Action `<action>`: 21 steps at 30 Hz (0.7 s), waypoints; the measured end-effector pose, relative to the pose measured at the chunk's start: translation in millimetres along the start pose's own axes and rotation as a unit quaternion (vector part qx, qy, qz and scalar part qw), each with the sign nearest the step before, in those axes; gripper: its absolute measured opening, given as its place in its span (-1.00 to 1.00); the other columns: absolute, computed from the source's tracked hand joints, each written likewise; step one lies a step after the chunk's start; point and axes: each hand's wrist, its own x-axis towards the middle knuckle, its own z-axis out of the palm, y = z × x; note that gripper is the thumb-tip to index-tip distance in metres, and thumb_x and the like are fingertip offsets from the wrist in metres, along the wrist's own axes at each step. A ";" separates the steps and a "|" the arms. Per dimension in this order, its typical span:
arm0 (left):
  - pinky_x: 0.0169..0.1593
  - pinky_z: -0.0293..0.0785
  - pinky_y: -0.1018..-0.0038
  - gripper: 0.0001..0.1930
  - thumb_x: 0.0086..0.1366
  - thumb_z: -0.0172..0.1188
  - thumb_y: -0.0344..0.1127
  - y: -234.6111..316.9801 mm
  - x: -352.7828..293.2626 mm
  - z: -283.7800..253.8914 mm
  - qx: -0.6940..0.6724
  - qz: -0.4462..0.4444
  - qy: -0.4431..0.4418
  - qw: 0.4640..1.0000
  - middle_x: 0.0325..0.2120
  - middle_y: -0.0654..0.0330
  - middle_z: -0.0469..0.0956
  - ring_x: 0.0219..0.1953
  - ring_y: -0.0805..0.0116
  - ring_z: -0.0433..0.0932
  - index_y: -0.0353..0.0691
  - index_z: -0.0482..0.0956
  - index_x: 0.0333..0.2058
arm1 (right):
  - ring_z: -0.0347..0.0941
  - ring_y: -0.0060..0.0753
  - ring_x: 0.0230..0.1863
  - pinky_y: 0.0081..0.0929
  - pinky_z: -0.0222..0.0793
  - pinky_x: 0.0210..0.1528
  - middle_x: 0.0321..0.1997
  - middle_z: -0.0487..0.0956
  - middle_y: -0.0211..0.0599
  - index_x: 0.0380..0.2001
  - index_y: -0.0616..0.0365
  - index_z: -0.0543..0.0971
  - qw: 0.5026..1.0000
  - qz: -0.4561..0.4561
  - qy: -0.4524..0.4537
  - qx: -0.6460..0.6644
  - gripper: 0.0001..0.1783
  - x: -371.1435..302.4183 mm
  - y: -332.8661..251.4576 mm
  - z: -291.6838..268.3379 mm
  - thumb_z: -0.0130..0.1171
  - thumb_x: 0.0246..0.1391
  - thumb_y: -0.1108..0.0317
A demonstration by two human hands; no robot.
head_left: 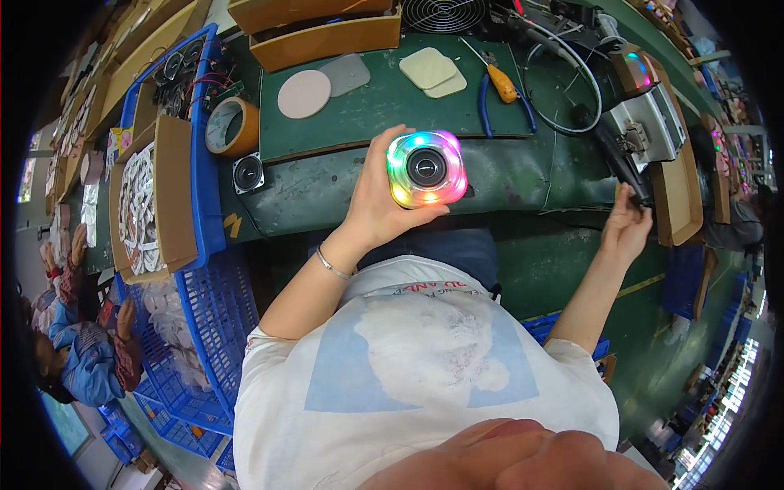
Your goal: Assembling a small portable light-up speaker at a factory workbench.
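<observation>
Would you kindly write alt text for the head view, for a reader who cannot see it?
A person's left hand holds a speaker glowing in rainbow colours at a green bench. The right hand is at the near end of a black tool, contact unclear; pliers and pale pads lie beyond.

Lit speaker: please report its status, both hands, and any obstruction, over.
Left hand: holding lit speaker. Right hand: at black cylindrical tool, contact unclear. Lit speaker: glowing rainbow colours, nothing covering its driver.
</observation>
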 end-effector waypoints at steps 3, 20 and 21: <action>0.26 0.37 0.16 0.13 -0.20 0.68 -0.15 1.5 -2.0 -0.8 0.016 0.004 0.004 1.000 0.19 -0.06 0.35 0.21 -0.09 0.41 -0.26 0.15 0.30 | 0.58 -0.32 -0.51 -0.51 0.65 -0.32 -0.33 0.61 -0.07 -0.08 0.38 0.53 0.880 -0.368 0.017 -0.300 -0.59 -23.1 -19.4 29.7 -0.19 0.42 0.24; 0.29 0.35 0.14 0.09 -0.18 0.66 -0.12 6.0 -0.5 -2.8 0.032 0.023 0.014 0.999 0.17 -0.09 0.33 0.22 -0.13 0.38 -0.25 0.18 0.29 | 0.46 0.02 -0.21 0.02 0.32 0.00 -0.42 0.56 -0.08 -0.11 0.26 0.55 0.733 -0.011 -0.679 -0.051 0.14 -86.1 39.4 171.0 -0.21 -0.04 -0.75; 0.29 0.35 0.14 0.09 -0.18 0.66 -0.12 7.2 -0.6 -2.3 0.034 0.023 0.018 0.999 0.17 -0.09 0.33 0.22 -0.13 0.38 -0.25 0.18 0.29 | 0.52 -0.11 -0.37 -0.07 0.40 -0.16 -0.55 0.54 -0.19 -0.12 0.31 0.54 0.694 0.127 -0.705 -0.065 0.25 -81.1 52.8 170.3 -0.17 -0.19 -0.84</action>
